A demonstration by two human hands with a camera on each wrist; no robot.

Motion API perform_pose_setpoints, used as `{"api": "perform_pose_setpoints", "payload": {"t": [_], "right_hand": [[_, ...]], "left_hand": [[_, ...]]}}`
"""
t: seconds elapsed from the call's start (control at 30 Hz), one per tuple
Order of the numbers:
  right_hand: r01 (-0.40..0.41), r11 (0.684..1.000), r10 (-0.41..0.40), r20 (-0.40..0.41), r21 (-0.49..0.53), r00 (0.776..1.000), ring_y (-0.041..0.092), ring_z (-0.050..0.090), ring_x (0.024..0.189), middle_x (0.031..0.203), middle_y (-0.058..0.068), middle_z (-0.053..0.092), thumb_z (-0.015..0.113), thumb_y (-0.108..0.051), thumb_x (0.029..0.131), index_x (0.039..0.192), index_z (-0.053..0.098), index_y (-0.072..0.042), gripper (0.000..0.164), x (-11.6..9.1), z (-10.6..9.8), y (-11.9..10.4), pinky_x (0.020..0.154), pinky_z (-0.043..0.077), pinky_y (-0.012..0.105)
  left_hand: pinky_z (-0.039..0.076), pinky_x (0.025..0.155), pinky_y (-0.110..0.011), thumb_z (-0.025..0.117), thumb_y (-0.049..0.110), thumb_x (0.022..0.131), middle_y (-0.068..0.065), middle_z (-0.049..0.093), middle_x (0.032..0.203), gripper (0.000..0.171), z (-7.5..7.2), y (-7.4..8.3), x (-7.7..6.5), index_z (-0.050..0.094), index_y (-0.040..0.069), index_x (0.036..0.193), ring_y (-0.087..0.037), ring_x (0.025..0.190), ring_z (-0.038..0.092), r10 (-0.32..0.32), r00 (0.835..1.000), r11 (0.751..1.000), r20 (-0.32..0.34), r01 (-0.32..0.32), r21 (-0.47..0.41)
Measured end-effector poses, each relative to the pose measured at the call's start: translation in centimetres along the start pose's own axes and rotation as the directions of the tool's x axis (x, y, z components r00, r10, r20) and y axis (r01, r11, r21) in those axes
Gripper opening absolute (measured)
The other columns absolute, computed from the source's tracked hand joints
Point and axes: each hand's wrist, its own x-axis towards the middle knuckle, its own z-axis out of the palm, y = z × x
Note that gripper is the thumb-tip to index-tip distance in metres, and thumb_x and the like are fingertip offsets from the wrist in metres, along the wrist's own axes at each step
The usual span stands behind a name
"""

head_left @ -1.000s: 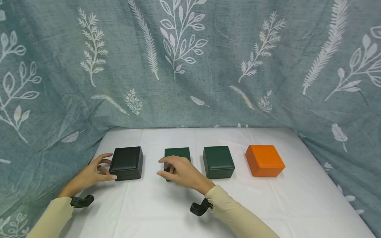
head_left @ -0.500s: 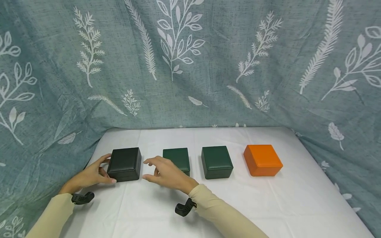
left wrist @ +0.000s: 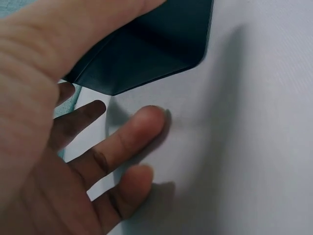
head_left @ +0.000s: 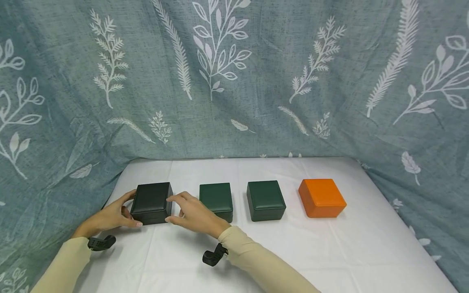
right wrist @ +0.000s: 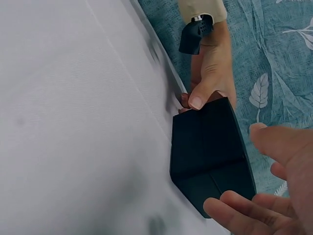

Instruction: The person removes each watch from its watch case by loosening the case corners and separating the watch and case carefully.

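Note:
A black box (head_left: 151,198) with a padded lid lies closed on the left part of the white table. My left hand (head_left: 106,217) is at its left side, thumb touching the front corner, the other fingers loosely spread beside it. In the left wrist view several fingers (left wrist: 132,129) show apart from the box, below its dark side (left wrist: 161,44). My right hand (head_left: 196,216) is at the box's right side, thumb and forefinger parted with the tips right at its edge. The right wrist view has the box (right wrist: 210,142) between the right thumb (right wrist: 274,139) and fingers.
Two dark green boxes, a nearer one (head_left: 215,197) partly behind the right hand and another (head_left: 266,199), stand in a row with an orange box (head_left: 322,197) at the right. A leaf-patterned curtain (head_left: 234,93) hangs behind the white tablecloth (head_left: 293,248).
My right hand has moved left, from in front of the nearer green box to the black box's right side. The left hand stays at the black box, its thumb still at the front corner.

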Motion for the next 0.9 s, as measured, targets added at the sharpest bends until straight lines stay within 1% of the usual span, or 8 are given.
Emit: {"api": "perform_pose_setpoints", "payload": {"t": [0.1,0.17,0.37,0.43,0.5,0.57,0.63,0.9], "right_hand": [[-0.002,1.0,0.002,-0.005,0.0,1.0,0.008,0.064,0.09,0.141,0.007,0.052,0.068,-0.04,0.101,0.15,0.051,-0.015,0.058,0.3,0.2,-0.1,0.072,0.046,0.013],[-0.006,1.0,0.006,-0.01,-0.006,1.0,0.008,0.064,0.089,0.142,0.007,0.051,0.068,-0.039,0.101,0.149,0.052,-0.015,0.057,0.6,0.3,-0.1,0.072,0.046,0.014],[-0.009,1.0,0.009,0.014,-0.016,1.0,0.001,0.06,0.086,0.143,0.008,0.051,0.069,-0.036,0.1,0.147,0.055,-0.015,0.053,1.2,0.9,-0.2,0.071,0.045,0.012],[-0.009,1.0,0.01,0.02,-0.022,1.0,0.002,0.061,0.087,0.142,0.008,0.052,0.07,-0.034,0.1,0.146,0.056,-0.015,0.052,1.3,1.0,-0.2,0.071,0.045,0.012],[-0.008,1.0,0.009,0.022,-0.027,1.0,0.005,0.063,0.088,0.14,0.007,0.053,0.071,-0.032,0.1,0.144,0.057,-0.014,0.05,1.3,1.1,-0.3,0.071,0.045,0.011],[-0.006,0.999,0.007,0.021,-0.034,1.0,0.005,0.062,0.089,0.139,0.007,0.054,0.072,-0.031,0.099,0.144,0.058,-0.014,0.05,1.4,1.3,-0.3,0.071,0.045,0.011],[-0.002,0.999,0.003,0.014,-0.041,1.0,0.003,0.061,0.088,0.14,0.009,0.052,0.072,-0.031,0.099,0.142,0.059,-0.014,0.048,1.4,1.4,-0.4,0.071,0.045,0.011],[-0.038,0.999,0.037,-0.038,-0.029,0.999,0.0,0.059,0.084,0.152,0.016,0.04,0.076,-0.033,0.096,0.141,0.059,-0.015,0.051,1.9,2.0,-0.5,0.07,0.046,0.011]], "left_hand": [[0.051,0.064,-0.037,0.091,0.024,0.08,-0.023,0.063,0.111,0.123,-0.1,0.2,0.2,0.003,0.011,0.166,-0.028,0.08,0.061,-0.008,1.0,1.0,0.022,0.008,0.0],[0.05,0.064,-0.037,0.09,0.024,0.081,-0.017,0.065,0.09,0.124,-0.2,0.2,0.4,0.002,0.012,0.167,-0.027,0.077,0.06,-0.02,0.999,1.0,0.037,0.02,-0.002],[0.048,0.062,-0.036,0.091,0.025,0.079,-0.013,0.064,0.086,0.127,-0.3,0.1,0.6,-0.001,0.011,0.167,-0.024,0.073,0.056,-0.039,0.998,0.999,0.051,0.039,0.004],[0.049,0.062,-0.036,0.091,0.025,0.08,-0.018,0.064,0.095,0.127,-0.3,0.0,0.6,-0.001,0.011,0.166,-0.025,0.073,0.057,-0.036,0.998,0.999,0.055,0.036,0.001],[0.05,0.062,-0.037,0.09,0.025,0.081,-0.027,0.06,0.12,0.127,-0.3,0.0,0.7,-0.002,0.011,0.166,-0.026,0.074,0.058,-0.029,0.998,1.0,0.062,0.029,-0.004],[0.051,0.062,-0.037,0.09,0.025,0.081,-0.031,0.044,0.145,0.127,-0.3,0.0,0.7,-0.002,0.011,0.166,-0.026,0.075,0.059,-0.023,0.998,1.0,0.065,0.023,0.0],[0.051,0.062,-0.037,0.09,0.025,0.081,-0.03,0.024,0.159,0.127,-0.3,0.0,0.7,-0.003,0.011,0.166,-0.026,0.077,0.059,-0.021,0.997,1.0,0.068,0.021,0.004],[0.049,0.061,-0.035,0.089,0.022,0.082,-0.031,0.02,0.16,0.127,-0.6,-0.1,0.7,-0.005,0.013,0.166,-0.024,0.075,0.056,0.004,0.996,1.0,0.094,-0.003,-0.007]]}}
